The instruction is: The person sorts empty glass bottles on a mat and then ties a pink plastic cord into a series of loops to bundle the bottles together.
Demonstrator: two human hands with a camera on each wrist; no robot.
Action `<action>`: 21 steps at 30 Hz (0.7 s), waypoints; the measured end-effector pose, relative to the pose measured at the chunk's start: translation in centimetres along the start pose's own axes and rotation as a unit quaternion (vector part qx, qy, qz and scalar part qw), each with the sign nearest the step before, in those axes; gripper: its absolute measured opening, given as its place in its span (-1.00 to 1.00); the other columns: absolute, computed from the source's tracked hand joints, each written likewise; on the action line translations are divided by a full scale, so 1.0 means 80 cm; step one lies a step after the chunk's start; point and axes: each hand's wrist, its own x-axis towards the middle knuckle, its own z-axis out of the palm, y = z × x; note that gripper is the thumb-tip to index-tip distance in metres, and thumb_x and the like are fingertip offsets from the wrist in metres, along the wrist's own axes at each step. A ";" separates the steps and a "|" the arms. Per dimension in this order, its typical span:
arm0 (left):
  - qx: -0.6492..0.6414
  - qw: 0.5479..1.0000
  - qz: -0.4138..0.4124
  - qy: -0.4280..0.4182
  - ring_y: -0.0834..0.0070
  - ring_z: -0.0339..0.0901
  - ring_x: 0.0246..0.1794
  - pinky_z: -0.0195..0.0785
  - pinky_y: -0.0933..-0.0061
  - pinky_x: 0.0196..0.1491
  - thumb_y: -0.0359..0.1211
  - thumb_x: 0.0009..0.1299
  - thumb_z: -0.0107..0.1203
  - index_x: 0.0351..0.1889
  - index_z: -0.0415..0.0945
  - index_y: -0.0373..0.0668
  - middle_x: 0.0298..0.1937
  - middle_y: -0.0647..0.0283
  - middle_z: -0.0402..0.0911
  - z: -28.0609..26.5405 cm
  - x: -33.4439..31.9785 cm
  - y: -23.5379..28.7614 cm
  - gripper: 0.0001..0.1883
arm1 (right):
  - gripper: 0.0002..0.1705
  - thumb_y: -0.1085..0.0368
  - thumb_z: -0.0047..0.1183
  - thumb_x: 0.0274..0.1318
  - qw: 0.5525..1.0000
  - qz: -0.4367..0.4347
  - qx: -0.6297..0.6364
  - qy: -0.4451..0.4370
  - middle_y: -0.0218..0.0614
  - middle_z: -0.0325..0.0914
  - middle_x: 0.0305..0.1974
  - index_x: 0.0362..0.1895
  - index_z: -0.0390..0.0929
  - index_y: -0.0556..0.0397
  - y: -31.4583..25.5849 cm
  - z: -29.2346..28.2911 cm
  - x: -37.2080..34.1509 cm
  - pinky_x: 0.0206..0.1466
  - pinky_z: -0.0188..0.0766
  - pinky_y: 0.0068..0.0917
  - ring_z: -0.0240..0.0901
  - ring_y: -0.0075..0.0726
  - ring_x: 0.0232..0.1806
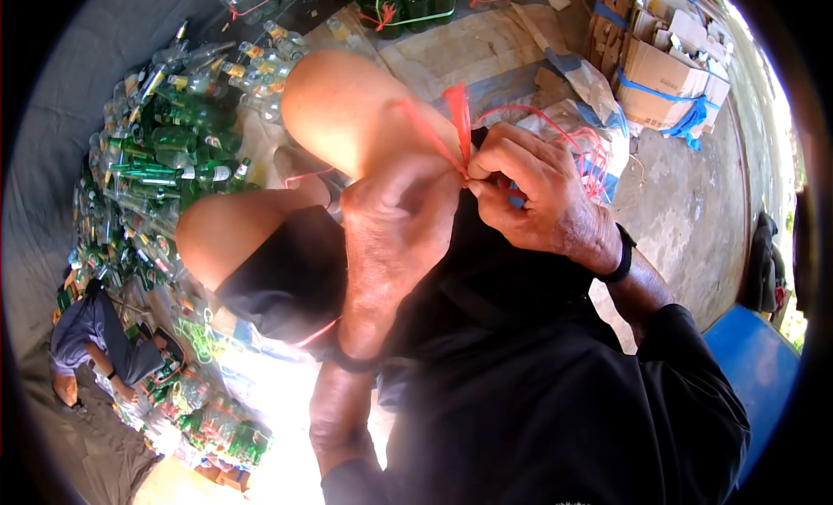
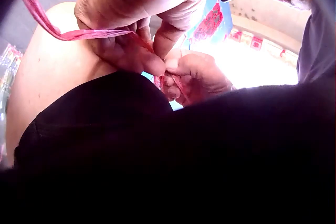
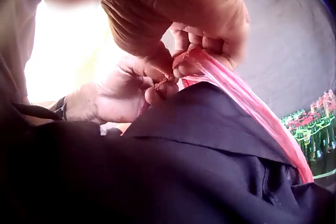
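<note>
Between both hands is a length of red plastic twine [image 1: 460, 119], its loose end standing up above the fingers. My left hand [image 1: 395, 210], curled with its back to the head camera, grips the twine beside a bare knee. Opposite it, my right hand [image 1: 538, 188] pinches the same twine between thumb and forefinger, the fingertips of both hands close together. In the right wrist view, a flat pink-red strand [image 3: 247, 92] runs from the fingers down over dark cloth. The left wrist view shows another strand [image 2: 79, 35] trailing left. The fingers partly hide where the strands meet.
Many green and clear bottles [image 1: 173, 149] lie heaped on the left. A tangle of red twine [image 1: 593, 162] lies beyond my right hand. Cardboard [image 1: 664, 84] bound with blue strips stands at the back right. Another person [image 1: 108, 340] is at the lower left, beside more bottles.
</note>
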 end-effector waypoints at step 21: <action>-0.068 0.997 -0.024 -0.031 0.73 0.57 -0.50 0.47 0.66 -0.46 -0.57 0.44 0.21 -0.27 0.63 -0.35 -0.40 0.36 0.67 -0.007 0.001 -0.002 -0.97 | -0.79 0.47 0.35 -0.02 0.995 0.030 0.100 0.001 -0.21 0.52 -0.38 -0.31 0.56 0.11 0.007 0.010 -0.004 -0.37 0.43 -0.29 0.52 -0.05 -0.40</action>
